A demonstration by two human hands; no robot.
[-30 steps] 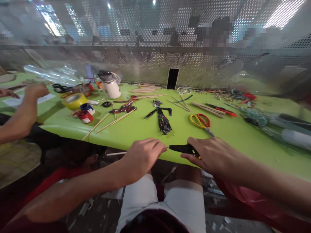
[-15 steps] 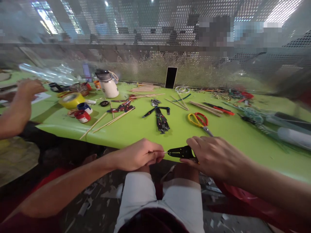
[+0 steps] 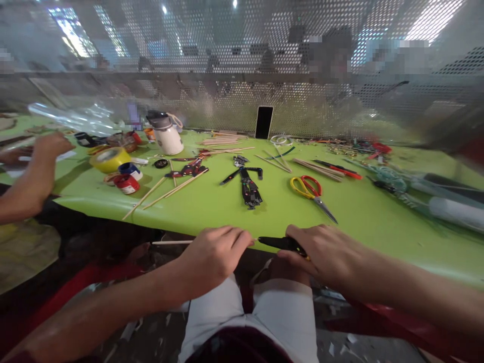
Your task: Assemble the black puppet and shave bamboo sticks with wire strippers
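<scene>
My left hand (image 3: 219, 254) is closed around a thin wooden stick (image 3: 172, 243), whose long end sticks out to the left. The stick's other tip shows just beyond my fingertips, close to the nose of black wire strippers (image 3: 278, 243). My right hand (image 3: 328, 252) is wrapped round the strippers' handles, which are mostly hidden. Whether the jaws touch the stick I cannot tell. Beyond my hands, a black jointed paper puppet (image 3: 249, 185) lies flat on the green table. Scissors (image 3: 308, 190) with one yellow and one red handle lie to its right.
A red-and-black puppet (image 3: 191, 167) and loose sticks (image 3: 177, 189) lie at left, near paint jars (image 3: 127, 184), yellow tape (image 3: 110, 159) and a white jug (image 3: 168, 138). A phone (image 3: 263, 122) leans against the mesh screen. Another person's arm (image 3: 36, 176) rests at far left.
The wire strippers have turned from their flat side to a narrow edge. My left hand has rolled and shifted slightly, and the stick's long end now shows. The scissors' blades are uncovered.
</scene>
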